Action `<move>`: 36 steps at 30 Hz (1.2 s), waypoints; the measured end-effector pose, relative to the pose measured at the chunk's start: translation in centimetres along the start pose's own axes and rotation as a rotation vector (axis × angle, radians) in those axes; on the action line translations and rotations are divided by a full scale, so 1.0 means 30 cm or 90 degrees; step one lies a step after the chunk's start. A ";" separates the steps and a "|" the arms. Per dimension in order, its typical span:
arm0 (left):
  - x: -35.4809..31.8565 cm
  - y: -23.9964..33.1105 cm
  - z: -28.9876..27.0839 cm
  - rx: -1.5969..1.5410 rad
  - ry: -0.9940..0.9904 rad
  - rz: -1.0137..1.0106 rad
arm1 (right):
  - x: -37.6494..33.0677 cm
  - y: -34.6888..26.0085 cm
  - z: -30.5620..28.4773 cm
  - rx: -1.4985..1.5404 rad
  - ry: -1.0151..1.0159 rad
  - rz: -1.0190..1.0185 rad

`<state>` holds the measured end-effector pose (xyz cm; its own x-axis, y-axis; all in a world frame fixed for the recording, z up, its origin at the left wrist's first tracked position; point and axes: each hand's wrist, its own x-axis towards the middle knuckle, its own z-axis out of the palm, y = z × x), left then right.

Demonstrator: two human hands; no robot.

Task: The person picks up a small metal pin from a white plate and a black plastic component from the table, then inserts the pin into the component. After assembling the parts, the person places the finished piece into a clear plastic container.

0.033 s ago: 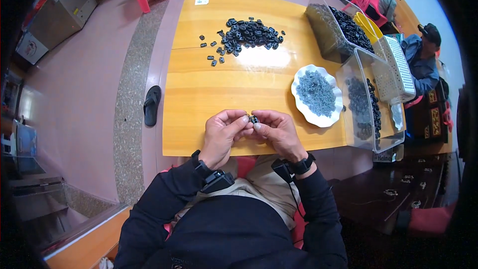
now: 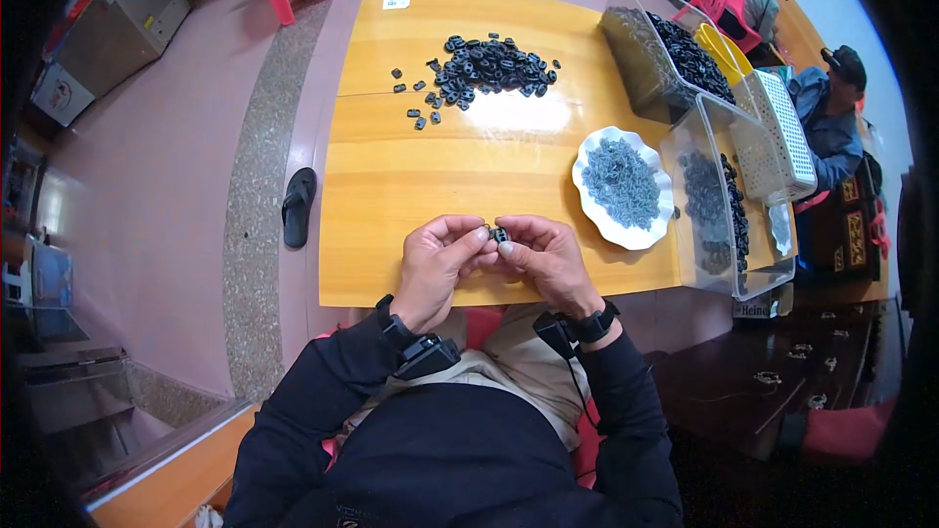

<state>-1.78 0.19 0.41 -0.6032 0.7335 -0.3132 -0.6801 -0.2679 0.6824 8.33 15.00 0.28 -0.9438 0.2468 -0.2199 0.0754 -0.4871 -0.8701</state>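
Both hands meet above the near edge of the yellow wooden table (image 2: 391, 191). A small black plastic piece (image 2: 500, 235) with holes is pinched in the fingertips of my right hand (image 2: 548, 259). My left hand (image 2: 430, 264) is closed, its thumb and forefinger pressed together right beside that piece; whatever sits in this pinch is too small to make out. Farther back lies a heap of similar black pieces (image 2: 494, 68), with several loose ones at its left. To the right of my hands, a white scalloped plate (image 2: 584, 198) holds many tiny grey pieces (image 2: 622, 184), perhaps springs.
Two clear plastic bins, a far one (image 2: 631, 73) and a near one (image 2: 699, 244), line the right side with black parts inside. Beside them stand a white perforated basket (image 2: 778, 132) and a yellow container (image 2: 722, 54). A person (image 2: 829, 117) sits beyond. A black flip-flop (image 2: 299, 207) lies on the floor.
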 end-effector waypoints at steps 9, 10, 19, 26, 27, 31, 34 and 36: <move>-0.005 0.005 0.000 -0.005 0.004 -0.009 | -0.005 -0.009 -0.006 0.040 0.021 -0.009; -0.006 0.005 0.001 -0.006 -0.006 -0.012 | -0.006 -0.013 -0.004 0.079 0.025 0.004; -0.018 0.010 0.000 0.047 -0.120 -0.074 | -0.003 0.026 -0.017 -0.096 0.067 -0.102; -0.023 0.000 0.004 0.055 -0.151 -0.068 | -0.003 0.037 -0.008 -0.131 0.107 -0.159; -0.027 -0.001 0.007 0.053 -0.154 -0.068 | -0.002 0.038 -0.004 -0.138 0.113 -0.172; -0.030 -0.010 0.011 0.054 -0.157 -0.079 | -0.003 0.040 -0.011 -0.194 0.149 -0.183; -0.033 -0.014 0.015 0.034 -0.118 -0.081 | -0.002 0.033 -0.006 -0.199 0.162 -0.184; -0.026 -0.004 0.005 0.035 -0.095 -0.068 | -0.003 0.031 -0.004 -0.175 0.156 -0.173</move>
<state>-1.16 -0.25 0.66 -0.4574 0.8417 -0.2869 -0.7110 -0.1524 0.6864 8.53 14.63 -0.56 -0.8392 0.5426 -0.0360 -0.0510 -0.1444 -0.9882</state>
